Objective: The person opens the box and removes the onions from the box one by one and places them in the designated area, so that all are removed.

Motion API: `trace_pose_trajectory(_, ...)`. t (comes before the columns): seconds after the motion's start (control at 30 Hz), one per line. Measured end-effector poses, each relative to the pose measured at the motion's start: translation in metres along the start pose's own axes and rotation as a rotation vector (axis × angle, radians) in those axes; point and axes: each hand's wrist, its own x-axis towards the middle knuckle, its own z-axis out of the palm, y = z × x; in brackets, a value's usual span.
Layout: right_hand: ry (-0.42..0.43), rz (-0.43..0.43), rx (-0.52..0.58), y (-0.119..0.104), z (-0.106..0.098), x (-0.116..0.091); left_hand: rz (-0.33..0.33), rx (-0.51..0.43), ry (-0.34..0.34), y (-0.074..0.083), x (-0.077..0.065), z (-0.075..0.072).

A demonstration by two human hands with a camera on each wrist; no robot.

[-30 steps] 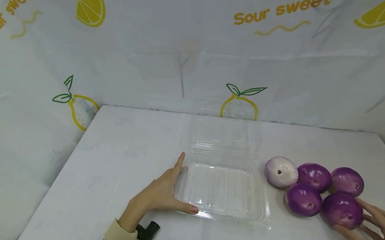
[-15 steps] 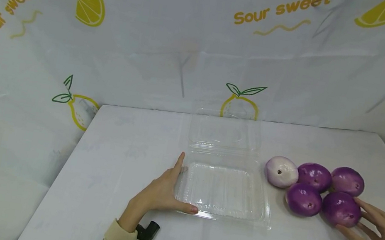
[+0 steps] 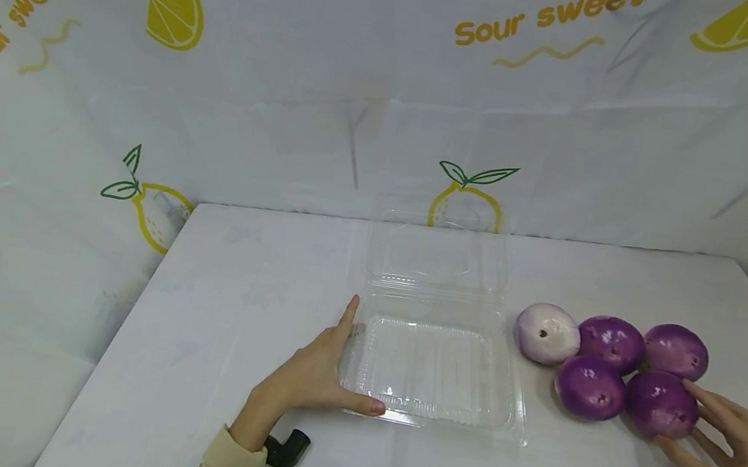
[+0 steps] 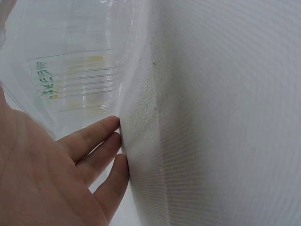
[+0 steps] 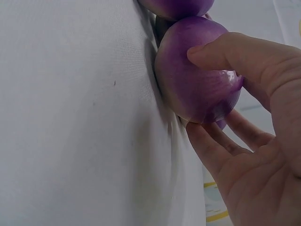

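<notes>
A clear plastic clamshell box [image 3: 433, 369] lies with its lid [image 3: 440, 256] folded back. My left hand [image 3: 316, 367] is at its left side, thumb along the front rim and fingers straight. In the left wrist view the left hand's fingers [image 4: 96, 136] reach the white cloth. Several glossy purple onions stand in a tight cluster right of the box. My right hand [image 3: 741, 463] holds the front right onion [image 3: 661, 406] between thumb and fingers, and the onion rests on the table. In the right wrist view the thumb presses this onion's side [image 5: 188, 84].
A paler onion [image 3: 547, 334] is nearest the box. The other onions [image 3: 610, 343] touch one another. A white cloth [image 3: 248, 287] covers the table, and a lemon-print sheet [image 3: 294, 90] hangs behind. A black wrist device [image 3: 287, 448] is by the left wrist.
The front right onion has shifted slightly left and back, closer to the others, along with my right hand's fingers. The left hand and the box have stayed in place.
</notes>
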Motion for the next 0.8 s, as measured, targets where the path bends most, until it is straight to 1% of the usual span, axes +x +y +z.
trace_pose_trajectory(0.33, 0.003, -0.049, -0.022, 0.0015, 0.0015, 0.0009, 0.005, -0.004, 0.000, -0.0003, 0.0003, 0.0003)
trace_pose_trajectory(0.6, 0.000, -0.052, -0.021, 0.0030, 0.0014, 0.0011, 0.008, -0.004, 0.001, -0.0008, 0.0008, 0.0007)
trace_pose_trajectory(0.8, 0.008, -0.036, -0.035, 0.0008, 0.0023, 0.0017, 0.011, -0.014, -0.002, -0.0003, 0.0001, 0.0001)
